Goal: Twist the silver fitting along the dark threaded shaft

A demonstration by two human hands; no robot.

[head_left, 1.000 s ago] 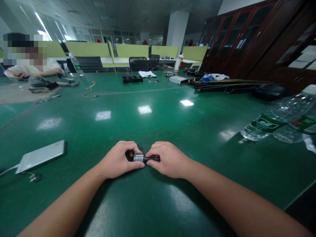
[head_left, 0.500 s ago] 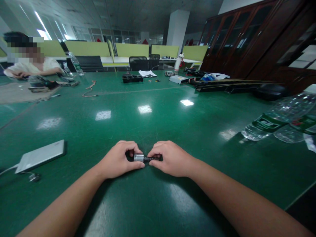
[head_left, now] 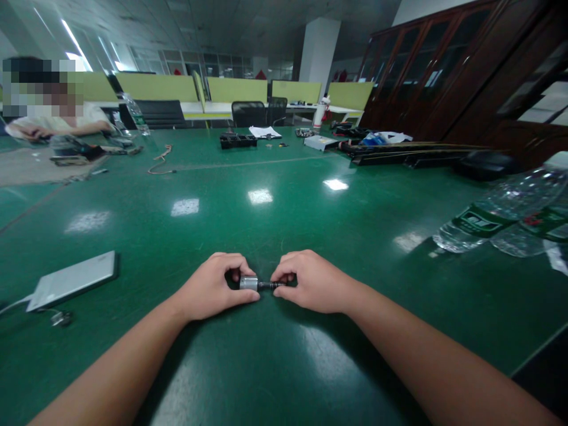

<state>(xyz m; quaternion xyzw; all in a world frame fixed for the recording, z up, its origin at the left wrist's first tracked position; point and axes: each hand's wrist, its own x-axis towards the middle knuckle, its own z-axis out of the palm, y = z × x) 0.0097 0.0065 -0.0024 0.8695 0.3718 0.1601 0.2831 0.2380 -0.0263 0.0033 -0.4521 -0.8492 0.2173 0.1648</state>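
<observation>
Cylinder (head_left: 248, 283) in left fingers (head_left: 245, 296) (bottles (head_left: 499, 207) rightward)

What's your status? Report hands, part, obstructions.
Left hand gripping silver metal cylinder. Right hand pinching thin dark ringed rod. Cylinder and rod in line. Flat silver rectangular device off left, not obstructing.

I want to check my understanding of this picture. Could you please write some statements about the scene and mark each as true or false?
The left hand holds a silver cylinder. True.
The right hand touches nothing. False: it pinches a dark rod.
A white cable runs to the flat grey device. True.
That device lies right of both hands. False: it lies to their left.
Two clear bottles are near the picture's right edge. True.
The tabletop is white. False: it is green.
</observation>
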